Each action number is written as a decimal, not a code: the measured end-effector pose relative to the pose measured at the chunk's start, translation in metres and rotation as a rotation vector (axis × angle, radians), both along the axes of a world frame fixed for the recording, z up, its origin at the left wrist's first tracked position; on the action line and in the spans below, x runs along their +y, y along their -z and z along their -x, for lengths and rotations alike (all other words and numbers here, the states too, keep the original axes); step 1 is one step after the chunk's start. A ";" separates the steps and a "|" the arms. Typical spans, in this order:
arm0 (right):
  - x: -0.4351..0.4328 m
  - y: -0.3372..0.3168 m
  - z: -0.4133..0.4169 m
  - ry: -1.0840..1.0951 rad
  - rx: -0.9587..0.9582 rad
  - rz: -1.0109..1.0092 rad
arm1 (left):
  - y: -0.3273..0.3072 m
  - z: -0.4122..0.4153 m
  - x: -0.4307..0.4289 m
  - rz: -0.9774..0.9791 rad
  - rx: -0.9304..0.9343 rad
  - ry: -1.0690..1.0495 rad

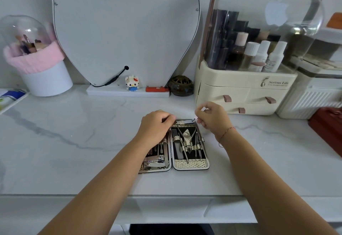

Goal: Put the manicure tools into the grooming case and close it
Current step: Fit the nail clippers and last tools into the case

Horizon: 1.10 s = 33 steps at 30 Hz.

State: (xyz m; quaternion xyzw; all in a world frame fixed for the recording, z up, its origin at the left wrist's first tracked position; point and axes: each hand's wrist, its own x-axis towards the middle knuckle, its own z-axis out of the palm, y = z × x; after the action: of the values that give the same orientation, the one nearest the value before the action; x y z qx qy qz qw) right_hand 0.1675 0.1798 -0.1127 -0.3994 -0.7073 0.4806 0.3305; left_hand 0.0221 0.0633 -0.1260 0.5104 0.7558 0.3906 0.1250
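Note:
The grooming case (191, 164) lies open flat on the white marble table, both halves lined with gold-patterned straps. Its right half holds nippers, a file and thin picks; its left half holds nail clippers (155, 161) and small tools, partly hidden under my left forearm. My left hand (155, 126) rests fingers curled over the top of the left half, touching the case's upper edge. My right hand (212, 115) pinches one end of a slim metal manicure tool (188, 121) lying across the top edge of the right half.
A cream cosmetics organiser (244, 90) with a clear lid stands close behind my right hand. A mirror (125, 29) leans at the back, with a toy figure (132, 83), red lighter (157, 89) and dark burner (181, 85). A pink-rimmed brush holder (39, 71) stands far left, a red box (327, 129) right.

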 end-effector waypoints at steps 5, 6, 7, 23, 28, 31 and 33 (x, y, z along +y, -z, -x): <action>-0.001 0.002 0.000 -0.086 0.014 0.003 | 0.000 0.000 0.000 -0.002 0.007 0.008; -0.001 0.002 0.000 -0.110 -0.007 0.003 | 0.000 0.000 0.000 -0.003 0.004 0.007; -0.002 0.002 0.000 -0.140 -0.029 -0.002 | 0.000 0.000 0.000 -0.005 0.002 0.005; 0.000 -0.012 0.010 -0.293 -0.403 -0.441 | -0.004 -0.002 -0.001 -0.029 -0.124 -0.035; 0.000 -0.007 0.017 -0.278 -0.411 -0.484 | -0.007 -0.002 -0.003 -0.052 -0.125 -0.035; -0.001 -0.005 0.014 -0.278 -0.367 -0.441 | -0.009 -0.004 -0.003 -0.055 -0.128 -0.065; -0.001 -0.004 0.012 -0.298 -0.357 -0.406 | -0.011 -0.004 -0.004 -0.045 -0.133 -0.073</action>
State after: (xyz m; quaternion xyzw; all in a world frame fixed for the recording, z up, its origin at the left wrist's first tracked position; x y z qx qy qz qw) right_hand 0.1555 0.1791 -0.1082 -0.2952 -0.8866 0.2948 0.1999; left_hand 0.0265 0.0595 -0.1154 0.4581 0.7551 0.4448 0.1490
